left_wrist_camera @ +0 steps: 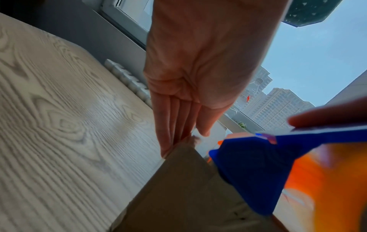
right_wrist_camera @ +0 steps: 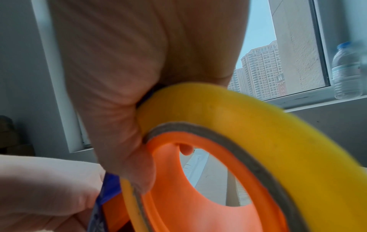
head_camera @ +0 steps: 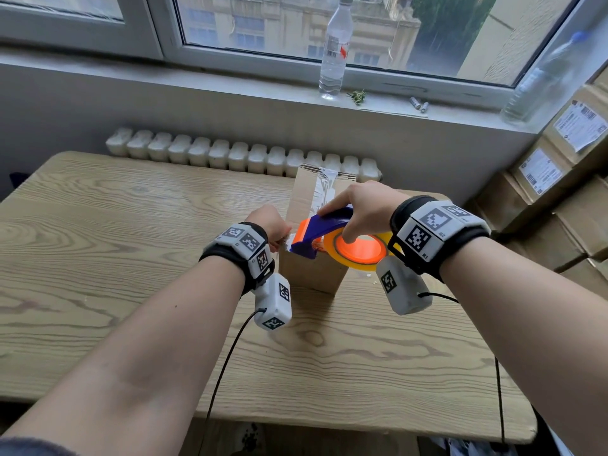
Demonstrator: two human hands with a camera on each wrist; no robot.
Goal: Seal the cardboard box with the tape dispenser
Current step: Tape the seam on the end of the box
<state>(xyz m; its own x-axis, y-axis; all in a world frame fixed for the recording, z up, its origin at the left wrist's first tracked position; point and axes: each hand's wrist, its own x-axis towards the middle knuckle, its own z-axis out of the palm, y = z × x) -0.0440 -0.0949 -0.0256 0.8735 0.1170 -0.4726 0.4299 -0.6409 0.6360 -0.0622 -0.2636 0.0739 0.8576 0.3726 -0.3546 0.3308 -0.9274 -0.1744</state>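
A narrow cardboard box (head_camera: 312,274) stands on the wooden table (head_camera: 131,258), with a strip of clear tape (head_camera: 324,189) running along its top. My right hand (head_camera: 358,209) grips the blue and orange tape dispenser (head_camera: 325,235), thumb inside the orange hub of the yellow tape roll (head_camera: 362,250). The dispenser's nose sits at the box's near top edge. My left hand (head_camera: 271,222) is at the box's near left corner. In the left wrist view its straight fingers (left_wrist_camera: 176,125) touch the top of the box (left_wrist_camera: 178,188) beside the dispenser (left_wrist_camera: 252,164). The right wrist view is filled by the tape roll (right_wrist_camera: 258,125).
A water bottle (head_camera: 334,51), two batteries (head_camera: 419,105) and a second bottle (head_camera: 546,80) are on the windowsill. Stacked cartons (head_camera: 559,192) stand close at the right of the table. A white radiator (head_camera: 243,156) runs behind the table's far edge.
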